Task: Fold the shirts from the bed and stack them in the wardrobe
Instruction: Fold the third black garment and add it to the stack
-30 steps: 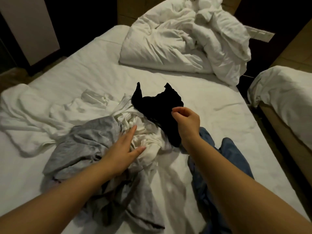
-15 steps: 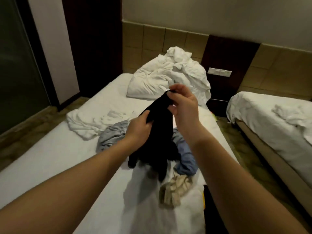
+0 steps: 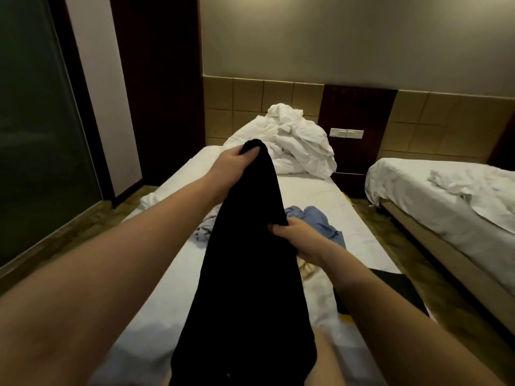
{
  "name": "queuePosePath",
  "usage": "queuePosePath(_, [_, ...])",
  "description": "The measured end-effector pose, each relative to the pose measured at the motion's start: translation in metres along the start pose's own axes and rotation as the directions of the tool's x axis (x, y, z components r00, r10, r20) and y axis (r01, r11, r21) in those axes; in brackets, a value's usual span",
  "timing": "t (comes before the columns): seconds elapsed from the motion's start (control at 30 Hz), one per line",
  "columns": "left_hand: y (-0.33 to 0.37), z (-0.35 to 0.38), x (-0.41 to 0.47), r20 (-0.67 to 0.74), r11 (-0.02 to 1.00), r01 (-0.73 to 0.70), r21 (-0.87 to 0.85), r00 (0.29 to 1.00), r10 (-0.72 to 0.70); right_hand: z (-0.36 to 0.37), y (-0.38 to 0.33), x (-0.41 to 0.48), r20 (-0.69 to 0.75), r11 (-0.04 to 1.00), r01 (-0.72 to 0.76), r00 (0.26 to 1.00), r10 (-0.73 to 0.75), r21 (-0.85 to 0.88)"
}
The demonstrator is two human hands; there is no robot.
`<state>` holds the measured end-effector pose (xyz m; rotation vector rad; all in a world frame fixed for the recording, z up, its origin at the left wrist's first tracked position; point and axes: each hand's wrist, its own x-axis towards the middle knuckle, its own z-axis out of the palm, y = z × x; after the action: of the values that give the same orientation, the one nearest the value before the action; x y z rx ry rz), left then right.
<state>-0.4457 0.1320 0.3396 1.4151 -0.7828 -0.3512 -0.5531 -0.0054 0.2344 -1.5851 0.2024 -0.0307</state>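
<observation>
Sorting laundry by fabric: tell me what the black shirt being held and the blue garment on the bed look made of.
Black shirt: soft matte cloth, perhaps cotton knit; it hangs limp, no sheen. Blue garment: thin matte cloth, crumpled in soft folds; weave too small to tell.

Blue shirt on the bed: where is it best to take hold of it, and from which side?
Probably pinch a raised fold on top of the blue shirt, coming from above on the right: it lies crumpled on the bed, and the black shirt covers its left part.
</observation>
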Motion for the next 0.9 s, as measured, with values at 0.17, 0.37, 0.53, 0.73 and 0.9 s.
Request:
queuePosePath(0.17, [0.015, -0.027, -0.011, 0.048, 0.986, 0.101, -0.13, 0.994, -0.095, -0.01, -0.037, -0.002, -0.549, 0.944, 0.161, 0.779, -0.301, -0.289])
queuePosePath(0.37, [0.007, -0.036, 0.008, -0.029, 0.982, 0.157, -0.106, 0.987, -0.161, -0.023, -0.082, -0.001, -0.691, 0.951, 0.272, 0.66, -0.295, -0.147])
queuePosePath(0.53, [-0.008, -0.019, 0.028, -0.005, 0.951, 0.187, -0.246, 0.981, -0.195, -0.025, -0.067, 0.003, -0.562, 0.948, 0.227, 0.765, -0.317, -0.226])
queuePosePath(0.73, [-0.034, 0.021, 0.035, 0.001, 0.924, 0.275, -0.265, 0.958, -0.285, 0.003, -0.021, 0.026, -0.349, 0.98, 0.147, 0.918, -0.187, -0.136])
queuePosePath(0.9, [-0.04, 0.03, 0.043, 0.006, 0.814, 0.324, -0.483, 0.93, -0.367, 0.018, -0.012, 0.05, -0.403, 0.959, 0.094, 0.893, -0.2, -0.268])
